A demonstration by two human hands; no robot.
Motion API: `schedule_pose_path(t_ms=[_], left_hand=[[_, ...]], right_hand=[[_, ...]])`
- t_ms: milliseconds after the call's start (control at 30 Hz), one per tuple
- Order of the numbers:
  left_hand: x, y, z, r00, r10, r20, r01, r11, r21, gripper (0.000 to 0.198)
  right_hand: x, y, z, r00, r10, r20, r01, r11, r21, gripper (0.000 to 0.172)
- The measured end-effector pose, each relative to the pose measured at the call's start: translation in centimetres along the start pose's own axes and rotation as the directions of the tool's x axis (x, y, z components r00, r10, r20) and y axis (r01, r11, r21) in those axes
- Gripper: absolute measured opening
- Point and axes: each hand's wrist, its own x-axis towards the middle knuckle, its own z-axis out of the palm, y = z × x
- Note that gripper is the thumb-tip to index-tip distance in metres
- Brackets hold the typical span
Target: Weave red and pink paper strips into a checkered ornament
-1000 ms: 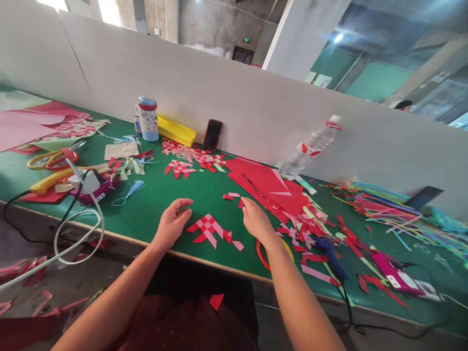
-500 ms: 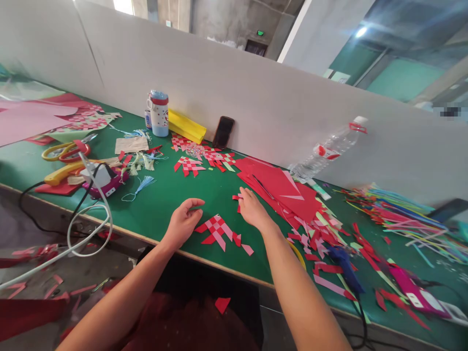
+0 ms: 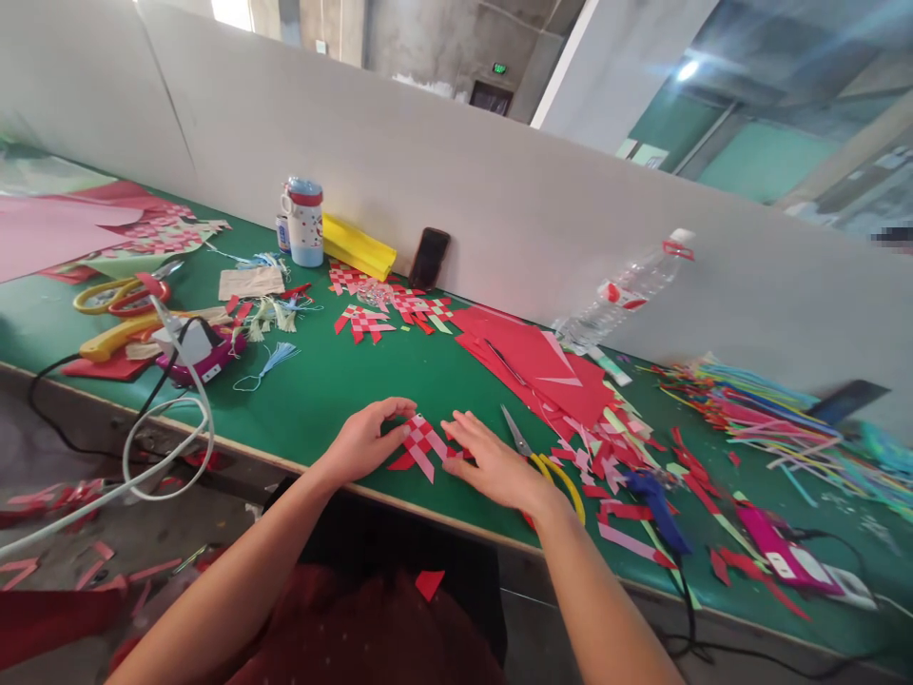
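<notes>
A woven paper piece in red and pink checks (image 3: pixel 419 440), with loose strip ends pointing down, lies flat on the green tabletop between my hands. My left hand (image 3: pixel 367 440) is at its left side, thumb over its edge and index fingertip by its top corner; the fingers are curved with a gap to the thumb. Reaching in from the right, my right hand (image 3: pixel 492 464) is palm down with fingers stretched out. Its fingertips are over small paper scraps beside the woven piece and partly hide them. Yellow-handled scissors (image 3: pixel 524 445) lie just right of my right hand.
Red paper sheets (image 3: pixel 528 357) and cut strips spread to the right, near a blue glue gun (image 3: pixel 660 509) and a clear bottle (image 3: pixel 620 300). Behind are a phone (image 3: pixel 430 258), a cup (image 3: pixel 306 224) and woven pieces (image 3: pixel 363 322). A white cable (image 3: pixel 206 400) loops at left.
My right hand has moved down and toward the woven piece, uncovering the scissors. My left hand has shifted right to the piece's edge. The view has shifted slightly.
</notes>
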Motion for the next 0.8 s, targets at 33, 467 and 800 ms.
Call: schedule_pose_path(t_ms=[33, 467, 800], left_hand=[[0.0, -0.1, 0.0, 1.0, -0.001, 0.003, 0.001, 1.0, -0.001, 0.032], [-0.2, 0.2, 0.2, 0.999, -0.034, 0.008, 0.034, 0.999, 0.012, 0.027], [-3.4, 2.9, 0.8, 0.975, 0.142, -0.172, -0.118, 0.983, 0.142, 0.012]], right_hand=[[-0.8, -0.3, 0.3, 1.0, -0.007, -0.009, 0.007, 1.0, 0.009, 0.064], [-4.5, -1.1, 5.4, 0.918, 0.037, -0.394, -0.002, 0.996, 0.088, 0.031], [-4.4, -2.0, 5.9, 0.836, 0.052, -0.547, 0.016, 0.993, 0.117, 0.027]])
